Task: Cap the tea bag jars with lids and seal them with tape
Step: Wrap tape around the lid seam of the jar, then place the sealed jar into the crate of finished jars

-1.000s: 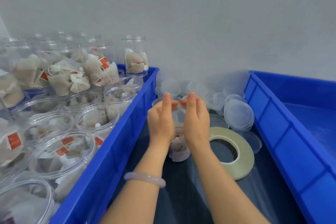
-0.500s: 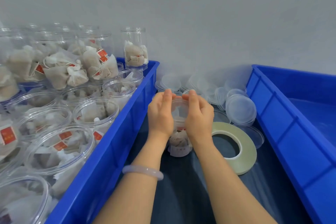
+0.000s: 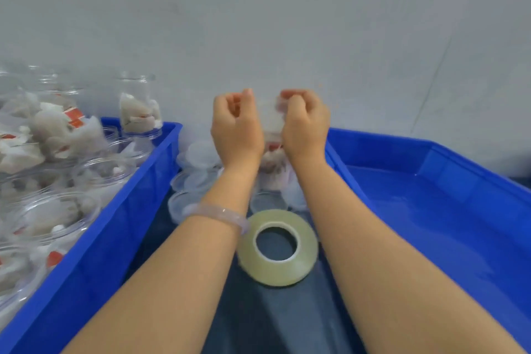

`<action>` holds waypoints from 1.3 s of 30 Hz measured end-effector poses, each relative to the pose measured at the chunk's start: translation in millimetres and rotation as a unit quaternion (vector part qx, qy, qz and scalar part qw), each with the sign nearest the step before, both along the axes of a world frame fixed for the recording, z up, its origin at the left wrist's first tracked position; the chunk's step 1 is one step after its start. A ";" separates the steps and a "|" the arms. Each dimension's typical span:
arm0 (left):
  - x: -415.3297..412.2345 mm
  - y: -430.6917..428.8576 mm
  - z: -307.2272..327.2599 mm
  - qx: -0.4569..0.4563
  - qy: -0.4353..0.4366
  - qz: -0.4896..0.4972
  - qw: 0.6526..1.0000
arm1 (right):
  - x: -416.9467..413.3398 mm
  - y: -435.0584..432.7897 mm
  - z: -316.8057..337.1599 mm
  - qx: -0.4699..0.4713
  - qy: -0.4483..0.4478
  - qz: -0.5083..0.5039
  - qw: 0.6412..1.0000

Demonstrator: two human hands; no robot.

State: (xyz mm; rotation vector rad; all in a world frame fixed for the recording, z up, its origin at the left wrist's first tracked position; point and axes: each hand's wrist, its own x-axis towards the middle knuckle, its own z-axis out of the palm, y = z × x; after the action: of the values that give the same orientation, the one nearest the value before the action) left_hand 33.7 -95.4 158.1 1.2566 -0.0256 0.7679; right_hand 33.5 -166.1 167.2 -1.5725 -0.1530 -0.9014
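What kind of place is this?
Likely a hand-packing station: a blue bin crowded with open tea bag jars, loose clear lids heaped beside it, and a tape roll.

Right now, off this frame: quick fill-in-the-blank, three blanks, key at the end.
1. The tape roll lies flat between the left bin and the right bin, both ___ in colour.
2. The bracelet sits on the ___ wrist.
3. The left hand and right hand hold one clear ___ of tea bags between them, raised above the table.
Missing words: blue; left; jar.
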 end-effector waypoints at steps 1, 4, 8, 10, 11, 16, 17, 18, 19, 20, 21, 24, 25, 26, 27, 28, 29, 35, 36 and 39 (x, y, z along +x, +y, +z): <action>5.3 -17.4 13.4 0.005 0.022 -0.006 1.000 | 3.4 -17.4 15.0 -0.007 -0.012 -0.027 1.000; 17.9 -74.4 34.6 0.103 0.046 -0.108 0.988 | 15.8 -76.1 41.0 0.009 -0.026 -0.122 0.992; 29.4 -128.8 30.1 0.149 0.051 -0.266 0.951 | 28.1 -143.4 27.1 0.030 0.029 -0.210 0.977; 40.3 -146.6 16.0 0.180 0.078 -0.303 0.933 | 35.3 -166.7 6.2 0.036 0.068 -0.234 0.969; 46.5 -153.2 7.2 0.207 0.095 -0.302 0.926 | 39.6 -174.9 -5.3 0.035 0.088 -0.241 0.966; 78.0 -155.3 -43.0 0.386 0.166 -0.213 0.882 | 62.6 -181.2 -62.7 0.008 0.208 -0.228 0.951; 83.9 -153.0 -51.0 0.422 0.179 -0.209 0.864 | 66.6 -179.7 -72.5 0.005 0.232 -0.225 0.946; 88.0 -151.5 -57.4 0.446 0.189 -0.209 0.849 | 70.7 -178.6 -80.7 0.001 0.261 -0.226 0.939; 90.7 -151.4 -61.7 0.462 0.192 -0.198 0.843 | 74.8 -177.3 -86.1 -0.010 0.287 -0.234 0.929; 92.3 -152.3 -63.5 0.475 0.182 -0.166 0.845 | 78.1 -175.6 -88.5 -0.025 0.303 -0.248 0.920; 92.7 -153.2 -63.2 0.487 0.160 -0.121 0.850 | 81.4 -174.1 -88.7 -0.038 0.305 -0.257 0.916; 94.4 -156.1 -58.9 0.514 0.125 -0.098 0.843 | 89.6 -171.9 -87.2 -0.038 0.266 -0.211 0.940; 96.9 -156.8 -57.8 0.516 0.136 -0.138 0.834 | 92.4 -174.2 -89.0 -0.060 0.267 -0.177 0.945; 98.9 -156.8 -56.6 0.515 0.151 -0.182 0.824 | 93.7 -176.6 -91.4 -0.094 0.284 -0.133 0.945; 99.7 -156.3 -55.1 0.506 0.164 -0.214 0.819 | 94.1 -178.7 -94.0 -0.120 0.304 -0.084 0.941; 99.1 -156.3 -54.2 0.486 0.176 -0.231 0.824 | 93.9 -179.2 -96.6 -0.125 0.326 -0.031 0.937; 97.9 -156.8 -53.6 0.457 0.188 -0.238 0.836 | 94.9 -177.9 -99.5 -0.112 0.341 0.017 0.933; 93.3 -155.5 -57.1 0.289 0.325 -0.199 0.878 | 98.0 -167.8 -92.9 -0.137 0.387 0.079 0.909; 92.5 -155.5 -57.2 0.280 0.324 -0.188 0.884 | 95.5 -167.3 -88.5 -0.111 0.403 0.100 0.903; 87.1 -157.6 -55.8 0.268 0.320 -0.165 0.893 | 88.7 -168.2 -77.3 -0.088 0.440 0.149 0.881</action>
State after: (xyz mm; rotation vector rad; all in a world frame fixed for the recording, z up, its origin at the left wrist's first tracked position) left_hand 120.8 -253.0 102.4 1.9272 0.0906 0.0098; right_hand 122.2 -334.3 90.0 -1.9205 0.1773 0.1244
